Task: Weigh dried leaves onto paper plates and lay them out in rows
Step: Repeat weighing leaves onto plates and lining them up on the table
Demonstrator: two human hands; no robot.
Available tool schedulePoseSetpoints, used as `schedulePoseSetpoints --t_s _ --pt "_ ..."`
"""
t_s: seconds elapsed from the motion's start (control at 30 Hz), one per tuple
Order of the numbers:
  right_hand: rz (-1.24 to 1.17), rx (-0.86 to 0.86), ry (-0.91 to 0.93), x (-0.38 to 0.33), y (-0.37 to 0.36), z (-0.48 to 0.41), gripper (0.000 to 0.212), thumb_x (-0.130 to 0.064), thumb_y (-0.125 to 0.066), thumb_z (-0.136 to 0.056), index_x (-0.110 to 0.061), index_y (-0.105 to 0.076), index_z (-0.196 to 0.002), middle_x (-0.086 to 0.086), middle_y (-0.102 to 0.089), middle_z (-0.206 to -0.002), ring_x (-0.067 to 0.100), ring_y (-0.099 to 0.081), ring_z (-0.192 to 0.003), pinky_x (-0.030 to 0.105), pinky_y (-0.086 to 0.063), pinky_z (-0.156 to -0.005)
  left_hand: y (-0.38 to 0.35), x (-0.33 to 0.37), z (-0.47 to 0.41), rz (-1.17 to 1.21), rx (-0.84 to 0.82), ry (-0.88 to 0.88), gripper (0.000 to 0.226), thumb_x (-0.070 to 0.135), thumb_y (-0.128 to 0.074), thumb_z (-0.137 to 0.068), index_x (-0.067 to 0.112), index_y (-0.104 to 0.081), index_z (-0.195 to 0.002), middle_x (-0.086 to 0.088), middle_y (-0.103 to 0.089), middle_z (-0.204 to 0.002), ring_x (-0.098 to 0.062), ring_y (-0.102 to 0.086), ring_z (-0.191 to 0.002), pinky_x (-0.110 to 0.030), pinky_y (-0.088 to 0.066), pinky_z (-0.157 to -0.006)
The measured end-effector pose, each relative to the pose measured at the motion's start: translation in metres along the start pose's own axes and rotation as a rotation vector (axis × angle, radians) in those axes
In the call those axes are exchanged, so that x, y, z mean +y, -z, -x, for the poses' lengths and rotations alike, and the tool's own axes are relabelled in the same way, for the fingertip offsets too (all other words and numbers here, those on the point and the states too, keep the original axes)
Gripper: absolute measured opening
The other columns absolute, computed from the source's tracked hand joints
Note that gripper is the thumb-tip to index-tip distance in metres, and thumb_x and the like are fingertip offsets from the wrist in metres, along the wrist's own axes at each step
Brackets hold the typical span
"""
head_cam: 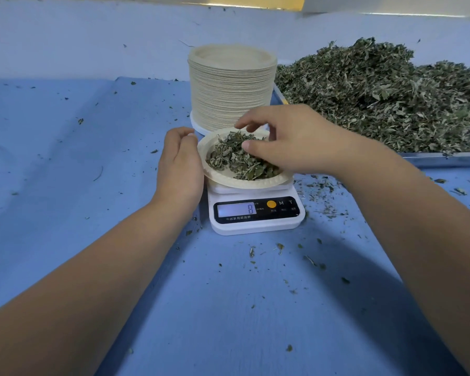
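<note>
Left hand [179, 161] sits at 9 o'clock of the paper plate [244, 183], curled against the rim. I can't tell if it grips or only touches.

Risk: any press there loads the scale [255, 213] and falsifies the readout, now 8. The plate overhangs the platform, so a nudge could tip it.

Right hand [296, 139] comes over the plate from 3 o'clock, fingers loosely spread, thumb on the leaves [236, 158], nothing clearly pinched. Its resting weight would skew the reading too.

Leaves look dry, crumpled, grey-green, stemmy and light, so likely to shed. They're heaped in the plate on the scale. Bulk pile [377, 99] is at 2 o'clock.
</note>
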State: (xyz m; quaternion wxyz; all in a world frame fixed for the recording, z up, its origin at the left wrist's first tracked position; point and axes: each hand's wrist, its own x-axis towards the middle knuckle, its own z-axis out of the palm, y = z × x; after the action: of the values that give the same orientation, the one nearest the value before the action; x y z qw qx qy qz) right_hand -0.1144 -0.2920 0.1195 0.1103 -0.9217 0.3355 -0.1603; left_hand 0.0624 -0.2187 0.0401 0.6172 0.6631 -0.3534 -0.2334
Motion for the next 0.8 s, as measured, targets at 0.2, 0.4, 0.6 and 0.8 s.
schedulePoseSetpoints --t_s 0.2,0.4,0.6,0.8 --pt "0.077 -0.170 -0.003 -0.017 0.006 -0.031 0.039 -0.053 -0.065 -0.092 -0.038 -0.065 -0.128 -0.016 -0.068 -0.115 0.001 -0.057 -0.089 0.019 -0.041 -0.076 0.000 -0.001 -0.003 0.029 0.025 0.024 0.021 0.041 -0.036 -0.091 0.044 -0.056 -0.097 0.019 -0.058 -0.092 0.004 -0.055 -0.087 -0.025 -0.038 -0.073" --pt "0.127 -0.132 0.019 -0.022 0.001 -0.042 0.014 -0.030 -0.076 -0.088 -0.028 -0.077 -0.102 -0.019 -0.065 -0.085 -0.003 -0.055 -0.076 0.008 -0.040 -0.065 0.000 -0.003 -0.004 0.023 0.031 0.006 0.020 0.035 -0.038 -0.095 0.044 -0.055 -0.093 0.019 -0.057 -0.088 0.021 -0.051 -0.068 -0.023 -0.036 -0.068" --pt "-0.039 0.037 -0.029 -0.018 0.014 -0.037 0.008 -0.026 -0.079 -0.086 -0.025 -0.078 -0.093 -0.014 -0.067 -0.079 -0.002 -0.057 -0.070 0.014 -0.045 -0.066 0.000 -0.005 -0.006 0.001 0.015 -0.006 0.021 0.031 -0.037 -0.100 0.044 -0.053 -0.093 0.016 -0.058 -0.091 0.012 -0.053 -0.077 -0.022 -0.036 -0.068" --pt "-0.205 0.211 -0.104 -0.003 0.024 -0.023 0.006 -0.025 -0.079 -0.086 -0.026 -0.078 -0.092 -0.006 -0.072 -0.082 0.008 -0.063 -0.074 0.025 -0.054 -0.073 -0.001 -0.005 -0.004 -0.014 -0.021 -0.032 0.021 0.031 -0.035 -0.102 0.039 -0.055 -0.104 0.021 -0.057 -0.094 0.029 -0.046 -0.072 -0.019 -0.033 -0.068"
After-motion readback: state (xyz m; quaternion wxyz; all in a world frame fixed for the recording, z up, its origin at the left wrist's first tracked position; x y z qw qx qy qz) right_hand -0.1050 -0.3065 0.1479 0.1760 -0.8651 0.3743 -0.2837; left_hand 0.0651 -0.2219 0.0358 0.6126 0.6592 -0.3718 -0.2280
